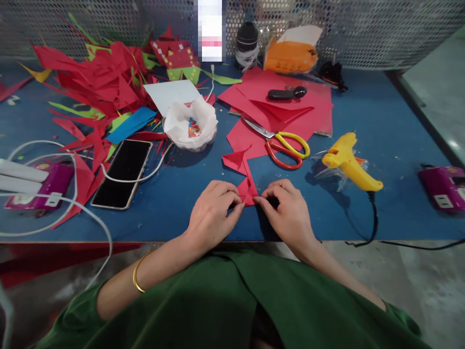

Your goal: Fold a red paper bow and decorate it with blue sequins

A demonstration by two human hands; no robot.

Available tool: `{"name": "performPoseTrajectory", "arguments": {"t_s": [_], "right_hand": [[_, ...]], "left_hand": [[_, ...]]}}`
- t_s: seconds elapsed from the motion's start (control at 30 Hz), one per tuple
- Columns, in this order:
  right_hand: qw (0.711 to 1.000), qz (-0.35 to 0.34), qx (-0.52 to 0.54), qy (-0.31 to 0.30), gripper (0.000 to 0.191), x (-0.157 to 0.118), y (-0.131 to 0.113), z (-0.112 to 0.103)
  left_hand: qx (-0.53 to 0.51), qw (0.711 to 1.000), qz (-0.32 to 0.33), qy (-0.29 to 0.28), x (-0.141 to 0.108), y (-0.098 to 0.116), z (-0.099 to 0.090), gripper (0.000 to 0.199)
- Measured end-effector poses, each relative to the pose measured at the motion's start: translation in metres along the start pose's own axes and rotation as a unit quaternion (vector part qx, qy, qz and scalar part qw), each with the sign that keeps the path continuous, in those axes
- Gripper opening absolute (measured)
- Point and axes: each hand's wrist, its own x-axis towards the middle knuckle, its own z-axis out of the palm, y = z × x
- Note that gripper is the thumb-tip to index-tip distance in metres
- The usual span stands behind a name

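Observation:
Between my hands, close to the table's front edge, lies a folded piece of red paper (250, 198). My left hand (217, 209) pinches its left side between thumb and fingers. On the opposite side, my right hand (286, 209) grips the paper's right corner with thumb and forefinger. A narrow strip of the paper runs up from the folds to a pointed flap (236, 161). Just beyond are scissors (278, 140) with one yellow and one red handle, their blades partly open on red paper sheets (247, 138).
A yellow glue gun (352, 162) with a black cord lies to the right. At left are a phone (123, 172), white cables and a heap of red paper scraps (116, 77). A paper-lined bowl (191, 138) holds small colourful pieces. Purple power sockets (445, 189) sit at both sides.

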Motion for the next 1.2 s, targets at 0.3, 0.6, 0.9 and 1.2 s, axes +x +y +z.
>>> {"name": "performPoseTrajectory", "arguments": {"t_s": [0.3,0.6,0.9,1.2], "right_hand": [[1.0,-0.015,-0.016,0.005,0.017,-0.002,0.0,0.001],[0.999,-0.012,-0.032,-0.018,0.014,-0.001,-0.001,0.0],[0.999,-0.022,-0.042,-0.025,0.013,-0.001,0.0,0.001],[0.995,-0.08,0.022,0.046,0.034,-0.015,0.003,-0.01]], "left_hand": [[0.017,1.0,-0.005,0.006,0.002,0.003,0.003,0.014],[0.052,0.999,-0.006,0.01,0.002,0.003,0.006,0.016],[0.165,0.978,0.122,-0.024,-0.002,0.006,0.001,0.018],[0.24,0.946,0.199,-0.094,-0.011,0.01,-0.008,0.033]]}}
